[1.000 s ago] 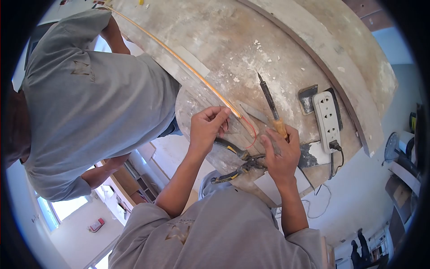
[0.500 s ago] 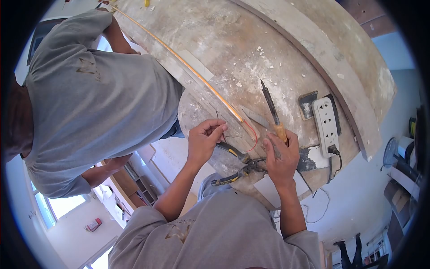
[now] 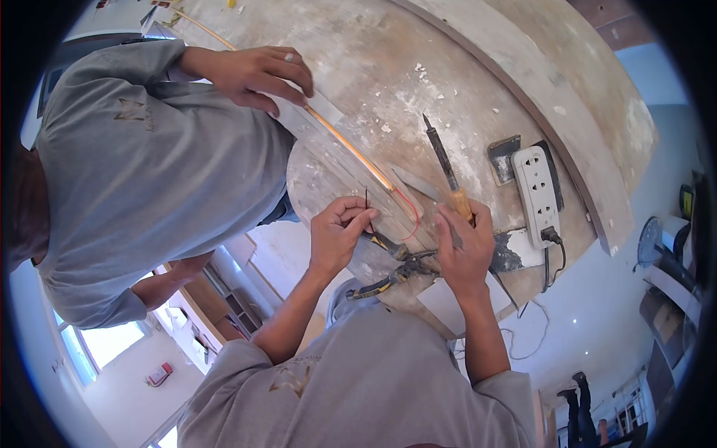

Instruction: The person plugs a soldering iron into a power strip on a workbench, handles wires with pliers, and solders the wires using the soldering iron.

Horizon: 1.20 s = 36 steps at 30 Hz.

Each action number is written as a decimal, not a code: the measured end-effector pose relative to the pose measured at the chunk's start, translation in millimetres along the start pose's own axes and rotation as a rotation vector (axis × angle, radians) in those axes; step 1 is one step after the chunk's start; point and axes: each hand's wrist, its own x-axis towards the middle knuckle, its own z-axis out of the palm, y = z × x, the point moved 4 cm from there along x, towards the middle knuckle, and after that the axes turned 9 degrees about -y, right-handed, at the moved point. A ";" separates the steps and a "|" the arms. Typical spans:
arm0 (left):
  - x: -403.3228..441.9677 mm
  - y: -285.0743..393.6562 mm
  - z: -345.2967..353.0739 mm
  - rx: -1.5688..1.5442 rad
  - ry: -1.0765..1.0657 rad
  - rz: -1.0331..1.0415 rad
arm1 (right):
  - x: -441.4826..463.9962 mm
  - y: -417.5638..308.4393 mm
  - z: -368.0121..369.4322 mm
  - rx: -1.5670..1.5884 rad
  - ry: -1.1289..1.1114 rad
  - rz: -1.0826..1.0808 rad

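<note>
In my right hand (image 3: 464, 243) is a soldering iron (image 3: 453, 183), gripped by its wooden handle with the dark tip pointing up and away. My left hand (image 3: 340, 231) pinches a thin dark wire (image 3: 367, 200) between thumb and fingertips. Between my hands, a red wire (image 3: 413, 213) curves from the near end of a long, narrow glowing LED strip (image 3: 347, 143) on the table. Black-and-yellow pliers (image 3: 399, 275) lie just in front of me. A flat, pale blade-like piece (image 3: 417, 184) rests beside the strip's end.
A co-worker's hand (image 3: 265, 78) lies over the strip at the left. The white power strip (image 3: 536, 196), with a plug in it, sits right on the dusty table (image 3: 351, 60). Beyond it runs a curved raised edge (image 3: 515, 86). A white sheet (image 3: 448, 305) is near me.
The co-worker's hand has come in over the strip. The view has shifted slightly. My hands keep the same holds, and the iron stays upright in my right hand.
</note>
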 end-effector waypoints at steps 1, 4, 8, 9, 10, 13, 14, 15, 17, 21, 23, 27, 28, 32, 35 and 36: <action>-1.0 -0.2 1.9 -0.008 -0.010 0.001 | -0.1 -0.1 -0.4 0.003 0.001 -0.001; -3.6 -0.5 7.7 -0.043 -0.043 -0.013 | 0.0 -0.3 -0.7 -0.001 -0.001 -0.017; -7.5 3.6 11.1 0.035 -0.043 -0.060 | 1.1 -2.0 -2.1 -0.015 -0.013 -0.012; -7.0 3.3 11.2 0.025 -0.046 -0.051 | 0.2 -0.9 -1.7 -0.011 -0.017 -0.003; -7.3 2.2 10.6 0.017 -0.048 -0.044 | -1.3 -0.6 -1.3 -0.006 -0.021 0.008; -6.6 2.6 7.4 0.016 -0.050 -0.032 | -1.1 -2.4 -0.8 -0.001 -0.026 0.008; -7.0 2.5 6.6 0.019 -0.051 -0.032 | -1.9 -2.1 -0.4 -0.001 -0.025 0.007; -6.4 2.4 5.2 0.020 -0.041 -0.020 | -1.8 -1.1 0.5 -0.002 -0.023 0.004; -5.9 -0.3 3.2 0.019 -0.024 0.002 | -3.4 0.0 0.9 0.001 -0.030 0.013; -3.5 -3.1 0.3 0.004 -0.003 0.021 | -3.0 0.7 1.5 0.012 -0.032 0.012; -3.7 -2.4 0.7 -0.013 0.000 0.023 | -2.5 0.9 1.1 0.015 -0.024 0.004; -4.1 -1.9 0.9 0.007 -0.002 0.042 | -3.1 1.4 1.9 0.028 -0.024 0.008; -4.4 -1.5 0.9 0.023 0.000 0.042 | -3.3 1.6 2.1 0.032 -0.024 0.010; -4.0 -2.3 1.4 0.024 0.007 0.044 | -4.3 3.7 2.9 0.041 -0.021 0.004; -3.0 -3.5 1.5 0.015 0.013 0.026 | -2.6 2.9 1.8 0.037 -0.017 -0.009; -2.8 -3.1 1.8 0.017 0.017 0.021 | -1.8 3.0 1.4 0.038 -0.016 -0.015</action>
